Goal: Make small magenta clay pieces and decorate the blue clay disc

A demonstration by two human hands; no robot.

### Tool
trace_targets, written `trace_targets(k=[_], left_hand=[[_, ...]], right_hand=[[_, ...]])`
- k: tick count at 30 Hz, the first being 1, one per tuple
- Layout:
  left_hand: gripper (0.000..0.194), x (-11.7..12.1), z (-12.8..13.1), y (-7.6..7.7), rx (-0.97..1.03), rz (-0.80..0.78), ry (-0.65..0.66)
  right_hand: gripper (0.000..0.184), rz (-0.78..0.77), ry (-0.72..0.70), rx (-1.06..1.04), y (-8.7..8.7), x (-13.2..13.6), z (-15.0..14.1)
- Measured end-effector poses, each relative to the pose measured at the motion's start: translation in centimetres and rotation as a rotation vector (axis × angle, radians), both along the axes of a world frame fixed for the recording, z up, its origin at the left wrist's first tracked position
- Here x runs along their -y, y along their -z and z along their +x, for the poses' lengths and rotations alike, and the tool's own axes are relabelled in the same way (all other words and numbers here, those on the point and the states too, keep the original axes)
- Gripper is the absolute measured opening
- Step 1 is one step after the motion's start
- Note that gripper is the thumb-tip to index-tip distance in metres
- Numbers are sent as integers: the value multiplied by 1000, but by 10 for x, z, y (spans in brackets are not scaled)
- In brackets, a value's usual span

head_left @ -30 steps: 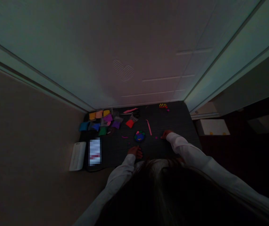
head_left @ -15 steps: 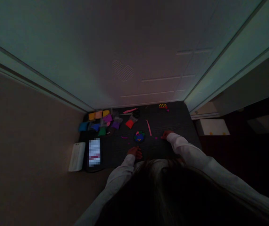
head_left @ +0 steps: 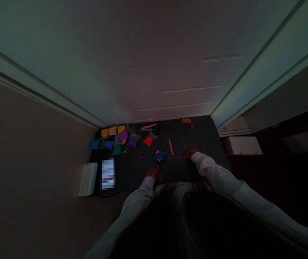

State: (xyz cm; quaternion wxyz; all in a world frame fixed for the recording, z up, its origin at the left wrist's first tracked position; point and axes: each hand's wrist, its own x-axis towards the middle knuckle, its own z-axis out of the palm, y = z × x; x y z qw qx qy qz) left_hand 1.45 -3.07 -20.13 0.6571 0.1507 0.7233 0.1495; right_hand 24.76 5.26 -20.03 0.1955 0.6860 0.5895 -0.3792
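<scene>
My left hand (head_left: 154,174) rests on the dark table near its front edge, fingers loosely apart, with nothing visible in them. Just beyond it lies a small round dark disc (head_left: 159,156) bearing blue, green, pink and yellow clay shapes. To the right, my right hand (head_left: 190,154) is low at the tabletop with its fingers together; whatever is under or between the fingertips is too dark and small to make out. A small purple clay piece (head_left: 178,158) lies just left of those fingertips. Pink tweezers (head_left: 170,146) lie between the disc and my right hand.
Colored clay packets (head_left: 117,150) crowd the table's left, with a red packet (head_left: 149,141) nearer the middle. Scissors (head_left: 154,130) and a pink tool (head_left: 148,126) lie at the back. A lit phone-like screen (head_left: 108,174), purple strip (head_left: 142,157) and yellow-dotted red piece (head_left: 186,121) are also there.
</scene>
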Motion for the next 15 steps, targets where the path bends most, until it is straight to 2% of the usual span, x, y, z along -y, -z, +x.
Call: trace_targets(k=[9, 15], left_hand=[[25, 3, -5, 19, 43, 33, -6], [26, 3, -4, 16, 25, 23, -2]], right_hand=[[37, -58, -96, 77, 4, -10, -3], [38, -86, -138, 104, 7, -14, -5]])
